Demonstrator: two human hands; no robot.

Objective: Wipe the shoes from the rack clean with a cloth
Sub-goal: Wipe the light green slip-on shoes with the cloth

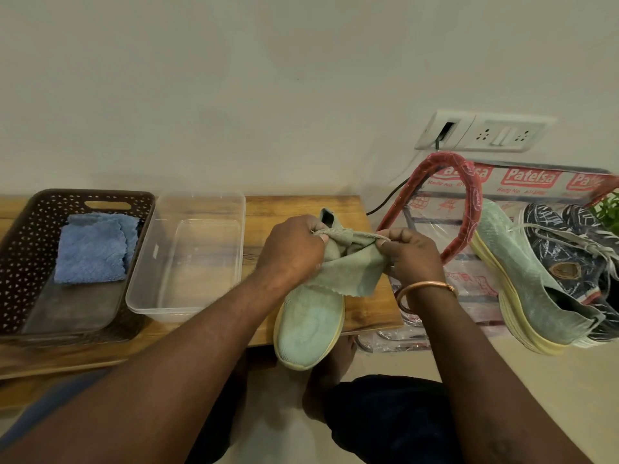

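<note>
Left hand [290, 249] and right hand [411, 254] pinch green cloth [351, 269] taut; shoe [310, 326] directly beneath, toe toward person; both hands equally near.

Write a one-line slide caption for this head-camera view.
Left hand and right hand stretch a green cloth over a pale green shoe on a wooden table, beside a clear tub.

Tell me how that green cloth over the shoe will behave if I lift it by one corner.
Probably floppy: the green cloth sags and folds between the left hand and right hand. Likely light, since fingertip pinches hold it up. Its loose edge drapes on the mint shoe, so it may drag.
</note>
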